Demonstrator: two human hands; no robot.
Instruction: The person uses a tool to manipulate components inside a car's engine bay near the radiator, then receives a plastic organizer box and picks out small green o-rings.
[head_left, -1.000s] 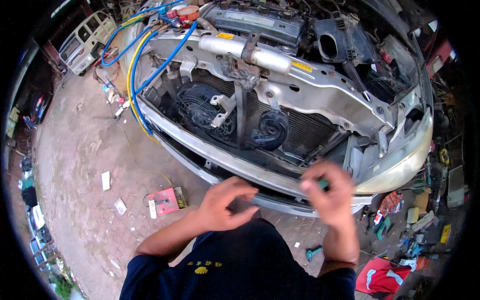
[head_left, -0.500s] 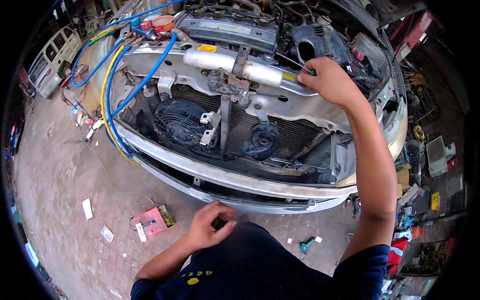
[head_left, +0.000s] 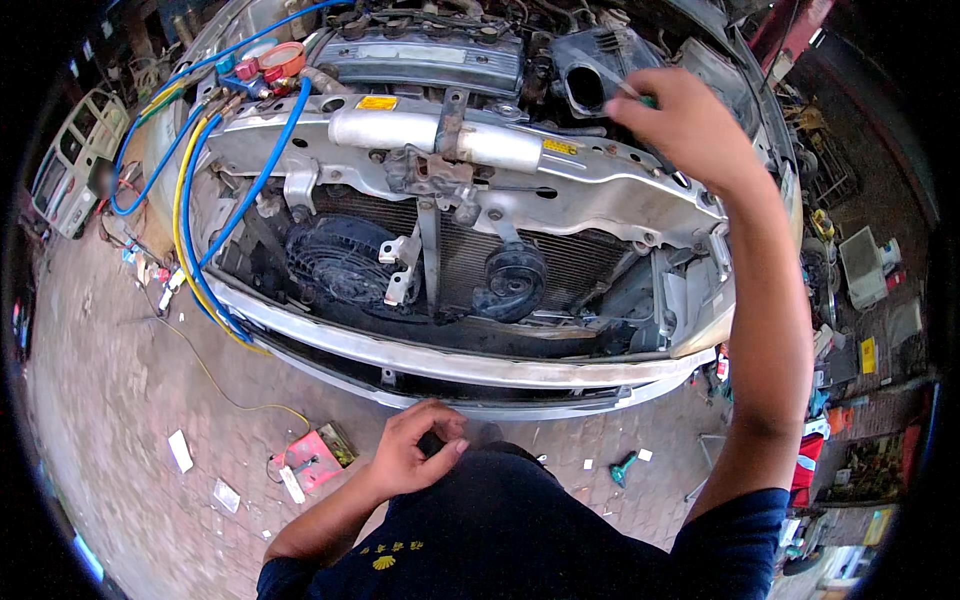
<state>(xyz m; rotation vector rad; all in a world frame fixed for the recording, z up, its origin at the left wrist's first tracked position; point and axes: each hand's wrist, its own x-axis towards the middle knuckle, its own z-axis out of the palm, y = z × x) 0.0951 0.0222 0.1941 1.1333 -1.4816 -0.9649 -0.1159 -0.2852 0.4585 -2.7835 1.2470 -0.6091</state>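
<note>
My right hand is raised over the right side of the engine bay, its fingers closed around a screwdriver. Only a bit of green handle and a blurred thin shaft show. The shaft points up and left, above the black air filter box with its round opening. Below it runs the silver front crossmember of a car whose front is stripped. My left hand is held close to my body, near the bumper bar. Its fingers curl around a small dark thing that I cannot make out.
Blue and yellow hoses hang from a gauge manifold at the car's left corner. Behind the crossmember lies the engine cover; in front are a fan and a horn. A red box and green tool lie on the floor.
My right hand has moved up and away from the crossmember with the screwdriver, toward the air filter box. My left hand stays near my body. The view has shifted slightly.
</note>
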